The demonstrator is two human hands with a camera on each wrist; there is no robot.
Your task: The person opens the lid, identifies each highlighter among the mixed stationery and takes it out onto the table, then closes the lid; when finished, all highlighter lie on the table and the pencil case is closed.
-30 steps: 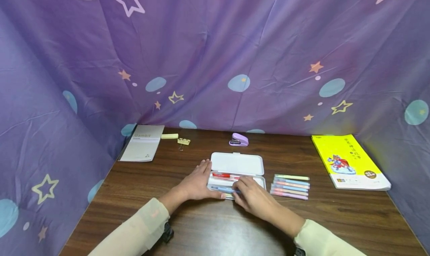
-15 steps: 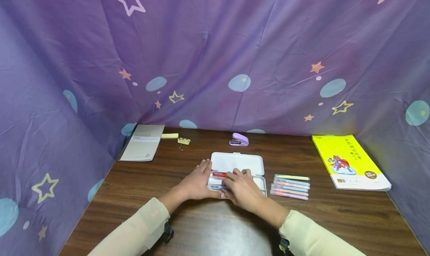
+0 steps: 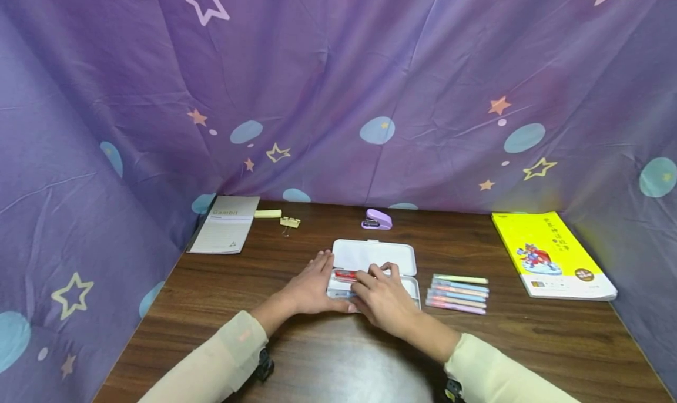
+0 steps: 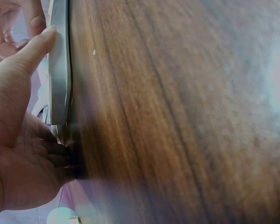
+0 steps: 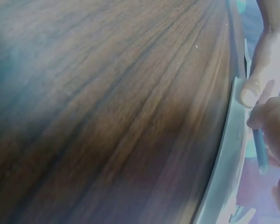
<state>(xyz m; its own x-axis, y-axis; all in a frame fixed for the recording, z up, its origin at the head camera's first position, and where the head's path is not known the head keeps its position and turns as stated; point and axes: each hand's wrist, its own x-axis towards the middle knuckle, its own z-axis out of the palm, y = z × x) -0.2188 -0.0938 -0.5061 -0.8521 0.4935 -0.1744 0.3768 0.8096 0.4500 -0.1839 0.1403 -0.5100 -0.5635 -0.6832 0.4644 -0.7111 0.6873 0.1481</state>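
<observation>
A white pencil case (image 3: 373,257) lies with its lid swung back on the table. My left hand (image 3: 313,285) holds its left end, fingers along the side and thumb on the front wall (image 4: 59,84). Over the case's tray, my right hand (image 3: 382,297) pinches a blue pen (image 5: 260,150) between thumb and fingers. The pen's end sticks out below the fingers in the right wrist view. Red pens (image 3: 345,275) lie in the rear of the tray, partly covered by the right hand. My two thumbs are close together at the front rim.
Several pastel markers (image 3: 457,294) lie in a row right of the case. A purple stapler (image 3: 376,220) stands behind it. Back left are a grey notebook (image 3: 224,227), a yellow stick-like block (image 3: 268,214) and a binder clip (image 3: 290,222). A yellow book (image 3: 550,253) lies at right.
My right hand has moved left along the tray toward the left thumb, covering more of the blue and red pens. In the last half second it has barely shifted. The left hand has stayed put.
</observation>
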